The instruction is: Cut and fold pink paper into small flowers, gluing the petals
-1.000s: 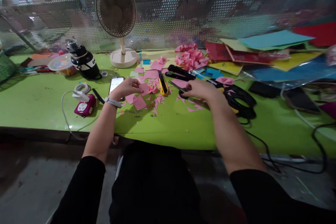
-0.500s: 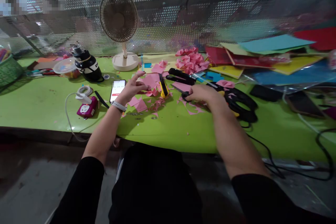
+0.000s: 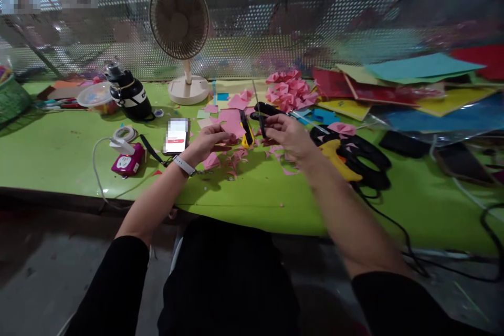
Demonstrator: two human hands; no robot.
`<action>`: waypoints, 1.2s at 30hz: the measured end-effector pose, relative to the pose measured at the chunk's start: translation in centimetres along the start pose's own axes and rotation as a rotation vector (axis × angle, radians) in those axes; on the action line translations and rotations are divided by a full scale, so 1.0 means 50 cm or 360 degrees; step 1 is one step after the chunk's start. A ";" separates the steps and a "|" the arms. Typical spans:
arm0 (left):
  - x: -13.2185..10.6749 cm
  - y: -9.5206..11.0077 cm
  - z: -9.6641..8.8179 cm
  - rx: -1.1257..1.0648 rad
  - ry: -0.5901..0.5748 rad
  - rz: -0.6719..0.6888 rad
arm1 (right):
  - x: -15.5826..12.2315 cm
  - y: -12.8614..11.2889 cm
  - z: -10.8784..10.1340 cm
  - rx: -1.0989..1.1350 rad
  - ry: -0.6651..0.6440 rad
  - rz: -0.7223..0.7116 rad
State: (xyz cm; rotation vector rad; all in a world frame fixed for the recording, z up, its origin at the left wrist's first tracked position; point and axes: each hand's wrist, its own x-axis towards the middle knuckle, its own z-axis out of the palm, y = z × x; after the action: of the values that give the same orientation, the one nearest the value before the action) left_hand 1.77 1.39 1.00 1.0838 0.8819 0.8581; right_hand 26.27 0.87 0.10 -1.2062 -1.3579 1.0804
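My left hand pinches a pink paper square and holds it just above the green table. My right hand grips black-handled scissors with the blades pointing up, close beside the paper. Pink paper scraps lie scattered under both hands. A yellow utility knife rests on the table between my hands.
A phone, a pink charger block, tape roll, black bottle and small fan stand left of centre. Folded pink pieces pile at the back. A glue gun and coloured paper sheets lie right.
My right hand has lifted the scissors off the table and turned them upright. My left hand, spread open half a second ago, has closed on a pink square and raised it.
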 end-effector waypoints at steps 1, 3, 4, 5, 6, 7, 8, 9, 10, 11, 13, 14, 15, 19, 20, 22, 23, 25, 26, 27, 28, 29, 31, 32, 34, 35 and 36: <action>-0.003 -0.001 0.005 0.0010 -0.0018 0.0009 | -0.001 0.003 0.017 0.0051 0.0055 -0.0108; -0.007 -0.004 0.013 0.0015 -0.0026 0.0029 | -0.006 0.007 0.040 0.0059 0.0193 -0.0302; -0.009 -0.005 0.016 0.0012 -0.0019 0.0035 | -0.009 0.007 0.047 0.0043 0.0249 -0.0370; -0.010 -0.006 0.019 0.0008 -0.0003 0.0040 | -0.013 0.006 0.052 0.0030 0.0278 -0.0411; -0.011 -0.008 0.021 0.0005 0.0013 0.0041 | -0.018 0.004 0.055 0.0026 0.0275 -0.0429; -0.011 -0.008 0.024 -0.0001 0.0030 0.0042 | -0.023 0.003 0.058 0.0032 0.0248 -0.0433; -0.011 -0.009 0.025 -0.0013 0.0046 0.0045 | -0.028 0.002 0.061 0.0037 0.0207 -0.0431; -0.011 -0.009 0.027 -0.0025 0.0062 0.0046 | -0.033 0.001 0.064 0.0036 0.0165 -0.0428; -0.011 -0.009 0.028 -0.0035 0.0076 0.0045 | -0.037 0.002 0.067 0.0026 0.0126 -0.0424; -0.010 -0.010 0.029 -0.0041 0.0084 0.0044 | -0.041 0.002 0.071 0.0011 0.0092 -0.0418; -0.009 -0.011 0.030 -0.0037 0.0094 0.0043 | -0.045 0.005 0.078 -0.0010 0.0050 -0.0403; -0.008 -0.012 0.030 -0.0028 0.0092 0.0042 | -0.047 0.006 0.080 -0.0012 0.0037 -0.0392; -0.007 -0.014 0.030 -0.0015 0.0089 0.0043 | -0.047 0.007 0.083 -0.0007 0.0023 -0.0381; -0.005 -0.017 0.027 0.0025 0.0080 0.0069 | -0.045 0.002 0.077 0.0001 0.0016 -0.0329; -0.005 -0.016 0.026 0.0017 0.0077 0.0089 | -0.043 -0.001 0.072 -0.0015 0.0042 -0.0321; -0.006 -0.013 0.023 -0.0026 0.0072 0.0153 | -0.037 -0.005 0.060 -0.0053 0.0096 -0.0291; -0.007 -0.011 0.021 -0.0054 0.0073 0.0196 | -0.035 -0.008 0.054 -0.0068 0.0090 -0.0253; -0.008 -0.007 0.017 -0.0092 0.0087 0.0292 | -0.030 -0.013 0.042 -0.0098 -0.0020 -0.0123; -0.008 -0.005 0.015 -0.0096 0.0101 0.0341 | -0.029 -0.017 0.038 -0.0121 -0.0121 -0.0044; -0.008 -0.003 0.013 -0.0088 0.0121 0.0388 | -0.029 -0.021 0.034 -0.0148 -0.0226 0.0027; -0.007 -0.002 0.011 -0.0073 0.0144 0.0428 | -0.030 -0.025 0.032 -0.0176 -0.0321 0.0083; -0.006 -0.002 0.009 -0.0053 0.0170 0.0457 | -0.030 -0.028 0.030 -0.0202 -0.0402 0.0126; -0.002 -0.002 0.005 -0.0032 0.0221 0.0487 | -0.032 -0.033 0.028 -0.0247 -0.0527 0.0193; 0.000 -0.002 0.003 -0.0037 0.0237 0.0488 | -0.033 -0.032 0.028 -0.0267 -0.0567 0.0215; 0.004 -0.003 0.001 -0.0061 0.0255 0.0480 | -0.032 -0.027 0.028 -0.0307 -0.0624 0.0228; 0.005 -0.004 0.000 -0.0077 0.0260 0.0473 | -0.031 -0.022 0.029 -0.0320 -0.0637 0.0220; 0.006 -0.004 -0.001 -0.0089 0.0261 0.0464 | -0.030 -0.017 0.029 -0.0330 -0.0638 0.0210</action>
State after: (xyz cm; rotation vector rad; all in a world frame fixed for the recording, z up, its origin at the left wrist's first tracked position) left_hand 1.84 1.62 0.76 1.1204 0.8408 1.2215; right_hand 24.77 -0.72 0.63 -1.2878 -1.7501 1.3526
